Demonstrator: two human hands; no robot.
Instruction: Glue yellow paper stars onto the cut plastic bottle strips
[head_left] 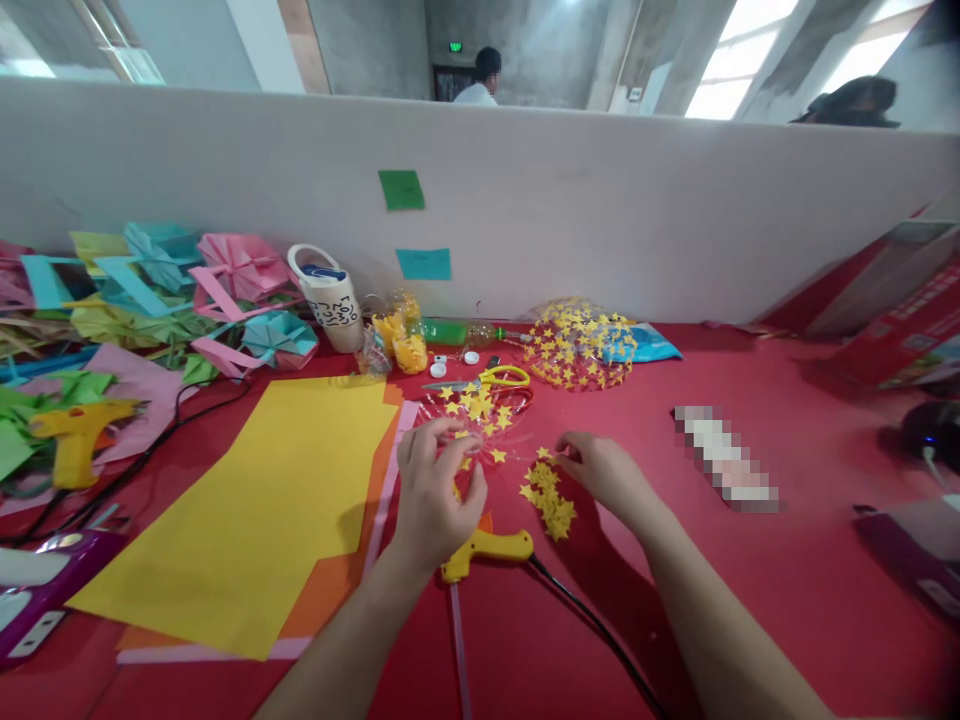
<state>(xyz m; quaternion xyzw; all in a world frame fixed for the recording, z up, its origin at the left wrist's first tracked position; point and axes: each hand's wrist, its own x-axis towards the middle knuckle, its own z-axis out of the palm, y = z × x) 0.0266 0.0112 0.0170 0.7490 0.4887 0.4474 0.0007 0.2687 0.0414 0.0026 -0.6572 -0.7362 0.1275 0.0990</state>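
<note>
My left hand [439, 492] is closed in a pinch at the near edge of a clear plastic piece dotted with yellow stars [480, 405]; what its fingertips grip is too small to make out. My right hand [600, 468] is pinched at the upper right of a pile of small yellow stars [553, 505], and a single star shows by its fingertips. A yellow glue gun [499, 545] lies just below my left hand, with a glue stick at its back and a black cord running toward me. Yellow-handled scissors [506, 377] lie behind the clear piece.
Yellow sheets [262, 500] lie over orange and pink ones at left. Folded paper flowers [240, 265], another glue gun [75, 435] and a white tumbler [330, 305] stand or lie beyond. A star-covered clear dome [574, 345] is at the back. People are behind the partition [562, 210].
</note>
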